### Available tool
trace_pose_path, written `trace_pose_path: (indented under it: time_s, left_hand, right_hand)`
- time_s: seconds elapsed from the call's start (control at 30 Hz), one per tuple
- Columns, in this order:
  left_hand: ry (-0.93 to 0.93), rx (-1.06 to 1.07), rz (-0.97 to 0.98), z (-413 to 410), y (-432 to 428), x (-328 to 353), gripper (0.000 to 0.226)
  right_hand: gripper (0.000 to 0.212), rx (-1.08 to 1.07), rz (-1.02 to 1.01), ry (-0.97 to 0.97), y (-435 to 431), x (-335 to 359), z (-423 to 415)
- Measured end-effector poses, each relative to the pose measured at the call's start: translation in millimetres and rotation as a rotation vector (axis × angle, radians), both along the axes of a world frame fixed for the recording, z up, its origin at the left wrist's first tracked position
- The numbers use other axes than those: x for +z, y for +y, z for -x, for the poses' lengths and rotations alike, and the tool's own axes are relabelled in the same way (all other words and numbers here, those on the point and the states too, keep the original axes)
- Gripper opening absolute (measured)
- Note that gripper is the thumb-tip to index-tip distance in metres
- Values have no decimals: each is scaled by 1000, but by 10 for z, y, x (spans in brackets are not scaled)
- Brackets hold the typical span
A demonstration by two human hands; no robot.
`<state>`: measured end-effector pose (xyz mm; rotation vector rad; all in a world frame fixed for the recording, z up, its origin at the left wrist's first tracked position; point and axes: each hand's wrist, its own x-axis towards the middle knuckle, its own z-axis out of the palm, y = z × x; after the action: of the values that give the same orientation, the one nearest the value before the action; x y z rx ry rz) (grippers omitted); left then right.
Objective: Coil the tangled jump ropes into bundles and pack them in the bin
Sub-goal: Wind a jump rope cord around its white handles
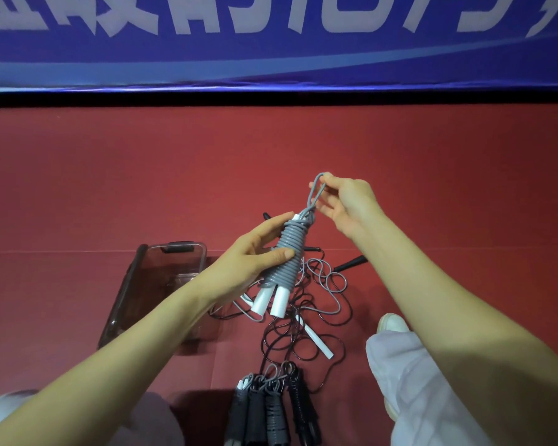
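Left grip clamps one grey bundle; right grip pinches its loop. Below: four dark bundles, one bin.

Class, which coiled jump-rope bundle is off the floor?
The grey bundle wound round two white handles: the left hand grips it, the right hand pinches its loop. The dark bundles lie on the floor.

Sports hall, by the look: red seamed floor and a long blue banner (large white lettering).
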<state>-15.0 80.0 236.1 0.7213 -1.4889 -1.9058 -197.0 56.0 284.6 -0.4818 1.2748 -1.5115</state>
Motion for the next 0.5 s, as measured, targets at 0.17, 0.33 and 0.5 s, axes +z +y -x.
trace_pose_path:
  time_s: [0.17, 0.33, 0.5]
  left_hand:
    - [-125, 86, 25, -57, 4, -120, 56]
    - [-177, 203, 89, 27, -11, -69, 51]
    - [-210, 197, 104, 86, 4, -119, 39]
  right_hand:
    - [20, 363, -41, 144, 145, 50, 16]
    - [19, 464, 37, 693, 110, -14, 55]
    - [17, 466, 49, 1252, 104, 40, 140]
